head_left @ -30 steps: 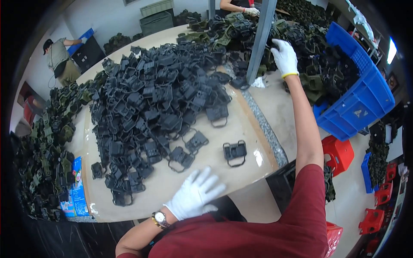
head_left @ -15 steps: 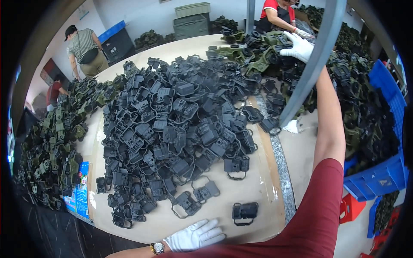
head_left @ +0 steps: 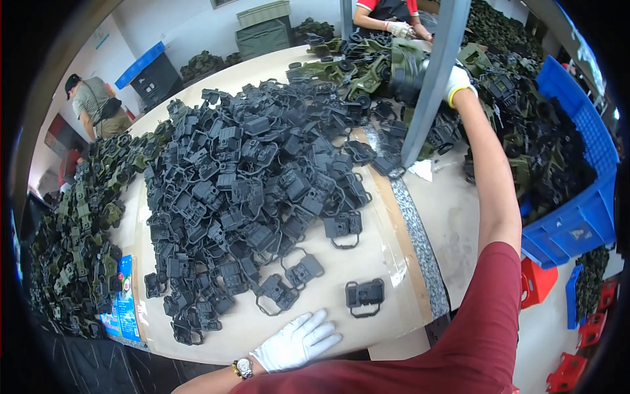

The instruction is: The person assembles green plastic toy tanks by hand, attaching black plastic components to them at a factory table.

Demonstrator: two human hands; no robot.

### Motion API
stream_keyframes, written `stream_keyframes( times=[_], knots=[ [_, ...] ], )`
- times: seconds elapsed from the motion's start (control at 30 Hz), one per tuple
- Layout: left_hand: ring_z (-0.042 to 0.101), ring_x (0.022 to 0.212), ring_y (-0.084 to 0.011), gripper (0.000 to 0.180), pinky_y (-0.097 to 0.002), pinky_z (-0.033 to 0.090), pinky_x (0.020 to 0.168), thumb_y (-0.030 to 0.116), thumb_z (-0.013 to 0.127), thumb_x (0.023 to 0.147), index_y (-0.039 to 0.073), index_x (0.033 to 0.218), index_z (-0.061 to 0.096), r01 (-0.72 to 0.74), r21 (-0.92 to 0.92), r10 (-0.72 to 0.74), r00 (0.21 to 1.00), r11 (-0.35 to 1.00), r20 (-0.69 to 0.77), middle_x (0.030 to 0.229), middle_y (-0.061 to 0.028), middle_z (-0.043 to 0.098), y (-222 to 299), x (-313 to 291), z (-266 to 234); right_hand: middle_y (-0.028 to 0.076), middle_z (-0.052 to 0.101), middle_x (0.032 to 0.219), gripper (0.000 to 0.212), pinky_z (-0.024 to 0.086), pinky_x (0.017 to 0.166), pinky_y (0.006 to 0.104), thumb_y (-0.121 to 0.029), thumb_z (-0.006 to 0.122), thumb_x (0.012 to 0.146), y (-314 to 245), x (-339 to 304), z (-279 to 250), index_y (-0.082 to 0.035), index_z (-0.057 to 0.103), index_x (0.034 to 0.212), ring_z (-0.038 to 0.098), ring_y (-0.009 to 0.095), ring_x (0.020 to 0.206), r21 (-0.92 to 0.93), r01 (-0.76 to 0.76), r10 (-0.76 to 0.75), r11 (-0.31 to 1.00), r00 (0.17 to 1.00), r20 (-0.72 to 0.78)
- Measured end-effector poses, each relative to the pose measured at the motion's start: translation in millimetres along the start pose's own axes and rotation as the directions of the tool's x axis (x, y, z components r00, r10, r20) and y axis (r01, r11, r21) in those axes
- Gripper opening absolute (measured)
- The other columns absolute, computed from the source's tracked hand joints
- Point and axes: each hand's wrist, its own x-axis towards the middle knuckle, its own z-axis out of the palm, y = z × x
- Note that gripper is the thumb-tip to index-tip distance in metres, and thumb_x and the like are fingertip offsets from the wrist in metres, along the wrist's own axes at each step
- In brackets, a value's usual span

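My left hand point(head_left: 296, 341), in a white glove, lies flat on the table with its fingers spread and nothing in them. Just beyond it rest a few loose black plastic frame parts point(head_left: 365, 297). My right hand point(head_left: 457, 80), gloved too, reaches far forward, partly hidden behind a grey metal post. Its fingers are closed on a green and black toy vehicle point(head_left: 407, 60), which is blurred by motion. A big heap of black plastic parts point(head_left: 243, 157) covers the middle of the table.
The slanting grey post point(head_left: 436, 85) stands by my right forearm. More green toy vehicles point(head_left: 79, 243) are piled at the left. A blue crate point(head_left: 571, 230) full of parts stands at the right. Across the table a co-worker's gloved hand point(head_left: 399, 29) works near the vehicles.
My right hand, open above the green vehicles before, has closed on one and lifted it. My left hand stays flat on the table. The whole view has shifted somewhat to the right.
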Motion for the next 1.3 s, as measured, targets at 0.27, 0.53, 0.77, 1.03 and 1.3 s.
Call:
stream_keyframes(
  times=[0.27,0.53,0.77,1.03,1.3],
  knots=[
    [0.044,0.139,-0.0413,0.077,-0.0518,0.040,0.110,0.027,0.082,0.071,0.017,0.142,0.054,0.039,-0.096,-0.040,0.999,0.995,-0.006,0.140,-0.0146,0.053,12.4,-5.6,-11.3,0.005,0.071,0.075,0.014,0.045,0.070,0.0422,-0.015,0.059,0.080,-80.7,-167.3,-45.6,-0.014,0.073,0.077,0.064,0.026,0.088,-0.390,0.259,-0.288,0.883,0.958,-0.015],
    [0.043,0.139,-0.0431,0.073,-0.0520,0.041,0.109,0.027,0.085,0.068,0.014,0.135,0.059,0.035,-0.079,-0.038,0.999,0.996,-0.037,0.138,-0.0175,0.053,15.2,-8.7,-11.8,0.004,0.059,0.072,0.002,0.042,0.067,0.0402,-0.015,0.062,0.073,-126.6,-270.9,-59.7,-0.014,0.063,0.072,0.058,0.026,0.079,-0.166,0.564,-0.586,0.809,0.796,-0.152],
    [0.045,0.138,-0.0420,0.073,-0.0514,0.041,0.109,0.029,0.084,0.070,0.014,0.137,0.058,0.031,-0.089,-0.033,0.999,0.996,-0.015,0.137,-0.0172,0.054,11.5,1.5,-8.4,0.012,0.070,0.095,0.016,0.052,0.081,0.0459,-0.023,0.068,0.086,-28.5,-162.4,-109.3,-0.012,0.070,0.097,0.064,0.034,0.092,-0.006,0.029,-0.025,1.000,0.716,-0.697],
    [0.053,0.130,-0.0337,0.055,-0.0460,0.046,0.105,0.023,0.065,0.083,0.018,0.136,0.058,-0.016,0.106,0.016,1.000,0.994,0.005,0.132,-0.0082,0.058,3.5,-4.0,1.1,0.021,0.068,0.123,0.058,0.049,0.099,0.0443,-0.056,0.053,0.096,120.5,26.9,-33.3,-0.007,0.069,0.123,0.061,0.039,0.119,0.119,-0.232,0.230,0.965,0.973,0.029],
    [0.056,0.128,-0.0302,0.054,-0.0421,0.047,0.105,0.016,0.052,0.087,0.021,0.141,0.054,-0.040,0.050,0.039,0.999,0.998,0.017,0.134,-0.0060,0.057,-8.2,-3.2,11.3,0.009,0.041,0.159,0.059,0.026,0.122,0.0356,-0.044,0.042,0.105,178.7,42.2,38.4,-0.014,0.041,0.154,0.038,0.024,0.146,0.093,0.116,-0.147,0.989,0.672,0.725]
  ],
)
